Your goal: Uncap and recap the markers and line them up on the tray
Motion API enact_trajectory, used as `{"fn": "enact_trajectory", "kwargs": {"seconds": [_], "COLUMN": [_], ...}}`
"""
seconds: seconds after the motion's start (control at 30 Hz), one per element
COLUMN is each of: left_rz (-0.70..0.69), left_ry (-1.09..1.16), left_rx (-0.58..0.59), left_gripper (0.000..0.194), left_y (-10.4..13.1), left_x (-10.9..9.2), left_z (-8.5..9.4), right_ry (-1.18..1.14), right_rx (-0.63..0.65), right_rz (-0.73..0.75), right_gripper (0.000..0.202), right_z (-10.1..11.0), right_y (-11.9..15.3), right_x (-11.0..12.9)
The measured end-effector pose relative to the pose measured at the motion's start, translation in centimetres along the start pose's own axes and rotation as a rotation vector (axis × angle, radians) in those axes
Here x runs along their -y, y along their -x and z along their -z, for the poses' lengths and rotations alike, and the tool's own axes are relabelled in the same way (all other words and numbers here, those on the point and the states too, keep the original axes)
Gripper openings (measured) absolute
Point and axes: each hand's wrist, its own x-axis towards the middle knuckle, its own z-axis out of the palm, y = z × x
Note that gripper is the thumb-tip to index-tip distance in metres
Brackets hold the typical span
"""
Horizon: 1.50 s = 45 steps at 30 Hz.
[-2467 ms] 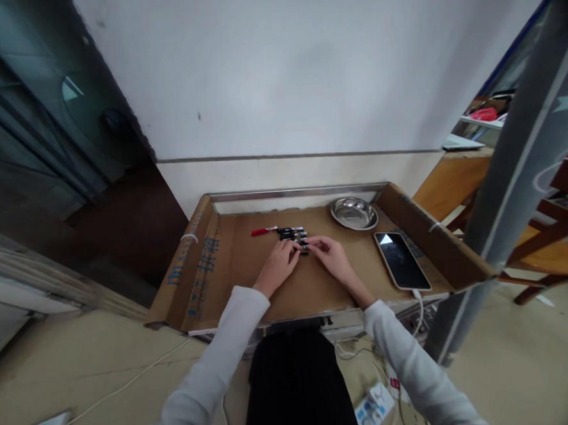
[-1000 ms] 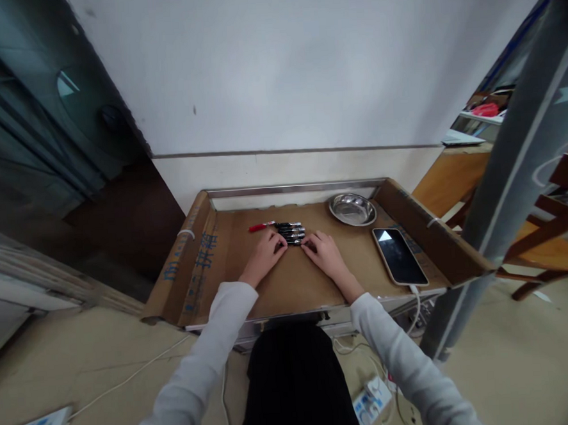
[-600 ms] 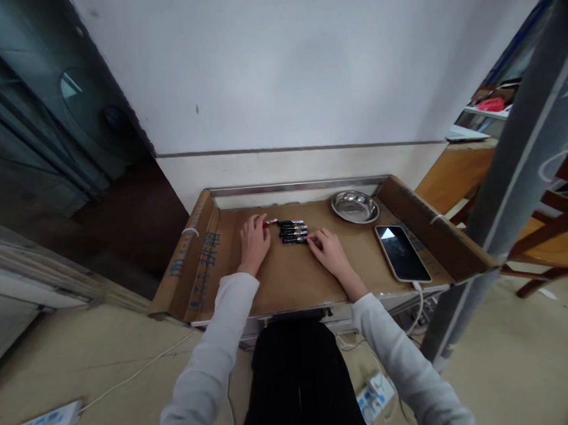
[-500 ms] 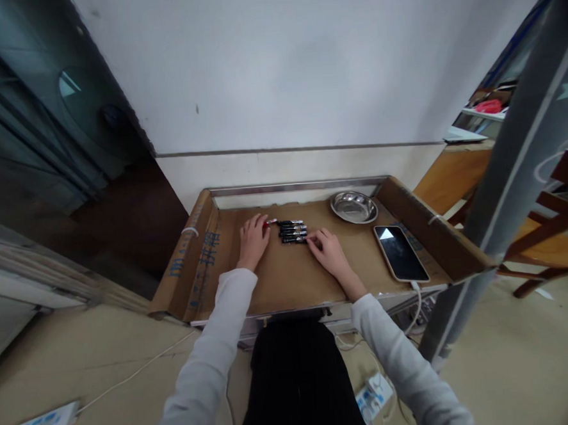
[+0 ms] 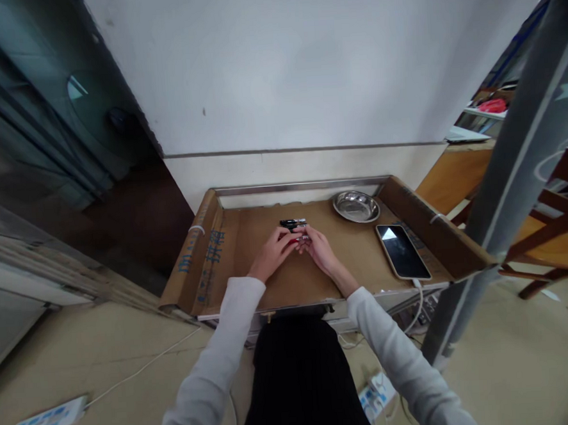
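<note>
"Two bare hands, close together. What are they holding?"

"One slim, glossy cylinder, a red marker [image 5: 294,241]. It lies between the two: the left grip [image 5: 273,255] is clamped on its red part, and the right grip [image 5: 319,247] is closed about the paler end. Fingers cover much of it, so I can't tell whether it touches the worktop [image 5: 361,252]."

"And what is just beyond the fingertips?"

"Some black markers [image 5: 293,224], smooth and straight, with silvery bands, lying side by side. The fingers hide part of the group, so I couldn't count them."

"What sort of surface is under the grips?"

"Flat, matt brown cardboard, with its side flaps [image 5: 424,220] standing up well out to either side of the hands. Blue lettering [image 5: 215,245] is printed on it, left of the left grip."

"Anything shiny?"

"A dish [image 5: 356,208] of polished metal, round and shallow, beyond the right grip and off to its right. Nearer, on that same side, lies a phone [image 5: 403,251], a dark glassy slab with rounded corners, and a thin white cable [image 5: 419,300] runs from its near end."
</note>
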Motion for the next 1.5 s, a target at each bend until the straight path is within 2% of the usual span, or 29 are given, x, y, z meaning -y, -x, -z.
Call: {"fn": "enact_trajectory", "kwargs": {"seconds": [0.07, 0.17, 0.27, 0.37, 0.43, 0.57, 0.77, 0.83, 0.87, 1.0, 1.07, 1.2, 1.33, 1.43, 1.5], "left_rz": [0.006, 0.037, 0.022, -0.022, 0.003, 0.138, 0.295, 0.328, 0.330, 0.252, 0.172, 0.037, 0.007, 0.026, 0.027], "left_ry": [0.021, 0.097, 0.146, 0.136, 0.168, 0.316, 0.449, 0.474, 0.491, 0.417, 0.290, 0.099, 0.020, -0.017, -0.046], "left_rx": [-0.049, -0.193, -0.273, -0.240, -0.248, -0.406, -0.610, -0.555, -0.475, -0.007, 0.114, 0.109, 0.066, 0.037, 0.058], "left_gripper": [0.027, 0.033, 0.039, 0.035, 0.030, 0.023, 0.025, 0.023, 0.021, 0.011, 0.007, 0.006, 0.015, 0.020, 0.017], "left_y": [-0.2, -0.4, -0.5, -0.4, -0.3, -0.2, -0.1, 0.2, 0.4, 1.1, 1.1, 0.6, 0.1, 0.2, 0.3], "left_x": [-0.1, 0.4, 0.6, 0.5, 0.4, 0.6, 1.0, 1.2, 1.4, 1.4, 1.2, 1.0, 1.2, 1.2, 0.9], "left_z": [-0.3, -0.6, -0.6, -0.6, -0.7, -0.7, 0.3, 0.4, 0.3, -0.2, -0.4, -0.3, -0.3, -0.2, -0.2], "right_ry": [-0.175, -0.431, -0.596, -0.636, -0.637, -0.638, -0.584, -0.518, -0.478, -0.243, -0.021, 0.544, 0.956, 1.098, 1.181], "right_rx": [0.008, 0.005, -0.008, -0.024, -0.006, 0.051, 0.046, 0.043, 0.032, -0.092, -0.099, 0.043, 0.143, 0.097, -0.009], "right_rz": [-0.086, -0.193, -0.263, -0.302, -0.307, -0.320, -0.310, -0.251, -0.211, 0.021, 0.152, 0.320, 0.437, 0.477, 0.468], "right_gripper": [0.033, 0.018, 0.014, 0.017, 0.019, 0.018, 0.017, 0.019, 0.021, 0.027, 0.023, 0.018, 0.022, 0.024, 0.024], "right_z": [-0.2, 0.0, 0.1, 0.0, -0.1, 0.2, 1.4, 1.8, 2.0, 2.8, 3.0, 2.9, 2.6, 3.3, 3.9], "right_y": [0.0, -0.2, -0.5, -0.6, -0.5, -0.1, 0.4, 0.7, 0.9, 1.9, 2.4, 2.8, 2.5, 2.7, 3.0], "right_x": [-0.1, -0.2, -0.2, -0.1, 0.0, 0.2, 0.4, 0.3, 0.3, 0.2, 0.3, 0.5, 0.5, 0.6, 0.7]}}
